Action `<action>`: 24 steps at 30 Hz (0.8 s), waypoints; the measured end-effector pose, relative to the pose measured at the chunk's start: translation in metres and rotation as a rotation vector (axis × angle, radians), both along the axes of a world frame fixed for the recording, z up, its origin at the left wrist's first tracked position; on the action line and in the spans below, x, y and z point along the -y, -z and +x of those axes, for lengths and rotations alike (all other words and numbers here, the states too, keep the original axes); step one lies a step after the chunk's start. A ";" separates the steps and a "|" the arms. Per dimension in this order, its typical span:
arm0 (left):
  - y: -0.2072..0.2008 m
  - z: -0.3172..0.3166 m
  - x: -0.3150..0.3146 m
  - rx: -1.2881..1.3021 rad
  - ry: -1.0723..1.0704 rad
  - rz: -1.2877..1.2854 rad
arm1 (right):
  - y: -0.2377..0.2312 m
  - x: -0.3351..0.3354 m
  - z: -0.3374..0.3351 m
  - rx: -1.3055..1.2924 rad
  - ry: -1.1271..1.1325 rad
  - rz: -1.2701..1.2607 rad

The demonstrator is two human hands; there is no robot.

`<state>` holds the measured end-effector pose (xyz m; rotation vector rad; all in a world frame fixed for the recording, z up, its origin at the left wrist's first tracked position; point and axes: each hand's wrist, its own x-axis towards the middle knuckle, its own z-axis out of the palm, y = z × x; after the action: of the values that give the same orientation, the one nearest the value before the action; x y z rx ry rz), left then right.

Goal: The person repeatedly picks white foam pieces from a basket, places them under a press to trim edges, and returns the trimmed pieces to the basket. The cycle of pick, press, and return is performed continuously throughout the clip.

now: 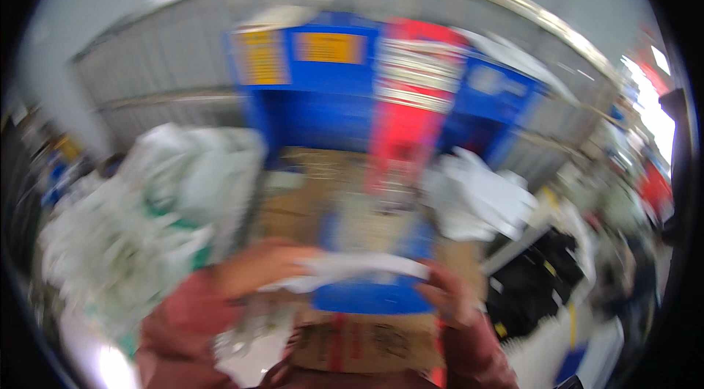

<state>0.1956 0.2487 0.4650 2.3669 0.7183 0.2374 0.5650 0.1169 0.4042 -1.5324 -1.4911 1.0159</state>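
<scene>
A white, soft-looking strip (374,263) stretches between my two hands, smeared by motion; its exact kind cannot be made out. My left hand (270,266) is closed on its left end, where a loose white part hangs below. At the other end, my right hand (449,294) grips it with bent fingers. Under the strip lies the blue work surface (374,297) of a machine. Beyond it rises the machine's red column (414,88), standing before a blue housing (330,121) with yellow labels.
A brown cardboard piece (367,343) sits close to my body. White plastic material (125,242) is heaped at the left. White sheets or bags (480,195) lie right of the machine, near a container of black items (539,279). A grey corrugated wall (169,66) stands behind.
</scene>
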 end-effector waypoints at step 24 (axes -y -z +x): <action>0.024 -0.205 -0.118 0.161 -0.830 -0.016 | -0.015 -0.057 0.190 0.811 0.242 0.467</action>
<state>-0.0099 0.3668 0.4406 1.8775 1.5721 0.7497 0.7546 0.1734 0.4194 -1.7862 -1.8247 -0.1508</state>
